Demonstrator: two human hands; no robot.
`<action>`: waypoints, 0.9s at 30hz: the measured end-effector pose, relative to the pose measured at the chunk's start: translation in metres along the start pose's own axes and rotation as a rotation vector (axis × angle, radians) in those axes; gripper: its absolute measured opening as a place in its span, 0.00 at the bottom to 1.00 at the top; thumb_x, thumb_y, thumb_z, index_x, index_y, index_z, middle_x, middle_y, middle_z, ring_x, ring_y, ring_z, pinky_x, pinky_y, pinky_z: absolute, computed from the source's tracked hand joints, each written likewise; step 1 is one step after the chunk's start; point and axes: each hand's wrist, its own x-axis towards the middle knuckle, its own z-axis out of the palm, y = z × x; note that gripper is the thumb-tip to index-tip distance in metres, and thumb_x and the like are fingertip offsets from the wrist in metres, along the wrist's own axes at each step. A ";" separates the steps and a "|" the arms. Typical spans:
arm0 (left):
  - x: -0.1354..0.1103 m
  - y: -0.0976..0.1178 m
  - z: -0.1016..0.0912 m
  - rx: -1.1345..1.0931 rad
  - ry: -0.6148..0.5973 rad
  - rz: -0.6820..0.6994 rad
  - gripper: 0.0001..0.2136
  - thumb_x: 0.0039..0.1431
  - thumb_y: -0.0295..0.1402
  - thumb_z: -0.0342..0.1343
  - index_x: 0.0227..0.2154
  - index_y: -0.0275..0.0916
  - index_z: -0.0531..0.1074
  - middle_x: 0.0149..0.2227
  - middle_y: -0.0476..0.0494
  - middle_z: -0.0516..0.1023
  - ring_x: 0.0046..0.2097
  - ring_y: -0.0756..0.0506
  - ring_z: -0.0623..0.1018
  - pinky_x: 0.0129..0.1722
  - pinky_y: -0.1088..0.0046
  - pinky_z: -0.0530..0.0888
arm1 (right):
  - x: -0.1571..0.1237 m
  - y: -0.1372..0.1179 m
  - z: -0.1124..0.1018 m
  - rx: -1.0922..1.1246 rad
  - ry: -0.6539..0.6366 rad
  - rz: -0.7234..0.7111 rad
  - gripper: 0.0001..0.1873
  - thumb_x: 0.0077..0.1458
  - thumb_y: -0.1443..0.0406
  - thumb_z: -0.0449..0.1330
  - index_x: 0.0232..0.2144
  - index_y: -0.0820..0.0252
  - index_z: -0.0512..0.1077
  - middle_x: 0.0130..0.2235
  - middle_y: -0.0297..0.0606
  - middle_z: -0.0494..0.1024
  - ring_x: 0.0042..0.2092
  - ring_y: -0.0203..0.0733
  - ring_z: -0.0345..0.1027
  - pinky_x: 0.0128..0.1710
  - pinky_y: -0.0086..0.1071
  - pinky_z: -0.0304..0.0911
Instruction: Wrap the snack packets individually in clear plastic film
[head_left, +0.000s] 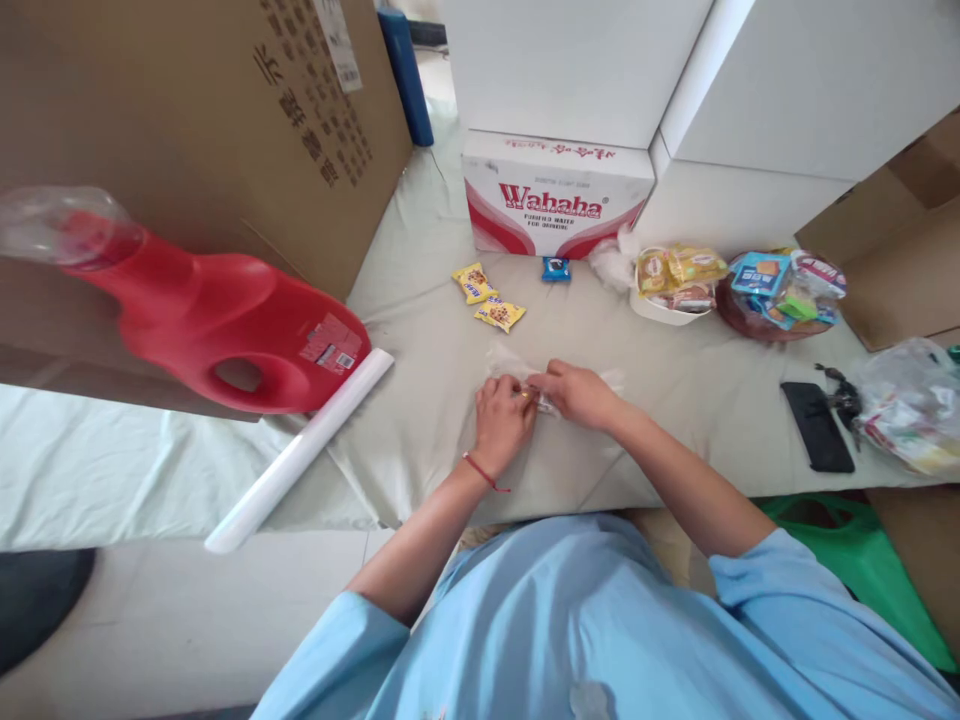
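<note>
My left hand point(501, 420) and my right hand point(581, 393) meet over a clear plastic bag point(517, 362) lying on the cloth-covered table point(420, 400). Both hands have their fingers curled and pinched on the bag, where something small and yellow shows between them. A red cord sits on my left wrist. Two yellow snack packets point(487, 298) lie just beyond the bag, and a small blue packet point(556, 268) lies further back.
A red detergent jug point(225, 320) lies at the left beside a white roll point(300, 450). A Wahaha carton point(555, 195) stands at the back. Snack-filled bowls point(679, 280) point(780, 295), a black phone point(817, 425), keys and a plastic bag point(911, 400) sit right. Cardboard boxes flank both sides.
</note>
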 end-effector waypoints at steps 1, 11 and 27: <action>-0.001 -0.006 0.002 -0.064 0.003 0.020 0.11 0.68 0.33 0.54 0.39 0.43 0.83 0.44 0.36 0.78 0.50 0.36 0.73 0.50 0.55 0.71 | -0.007 -0.003 0.008 -0.008 -0.039 -0.011 0.20 0.70 0.67 0.53 0.60 0.52 0.74 0.47 0.41 0.75 0.40 0.41 0.68 0.40 0.30 0.59; 0.002 -0.056 0.003 -0.505 0.491 -0.423 0.15 0.67 0.32 0.43 0.41 0.40 0.76 0.44 0.41 0.79 0.50 0.43 0.78 0.58 0.60 0.73 | -0.021 -0.018 0.031 0.028 -0.076 -0.047 0.24 0.75 0.65 0.49 0.66 0.41 0.70 0.50 0.42 0.72 0.45 0.45 0.64 0.43 0.32 0.57; 0.000 0.003 -0.018 -0.610 0.181 -0.266 0.03 0.56 0.30 0.55 0.29 0.44 0.66 0.36 0.47 0.81 0.41 0.45 0.81 0.48 0.67 0.78 | -0.020 -0.013 0.046 0.269 0.080 -0.115 0.15 0.72 0.65 0.52 0.49 0.56 0.78 0.46 0.43 0.75 0.45 0.45 0.65 0.50 0.38 0.64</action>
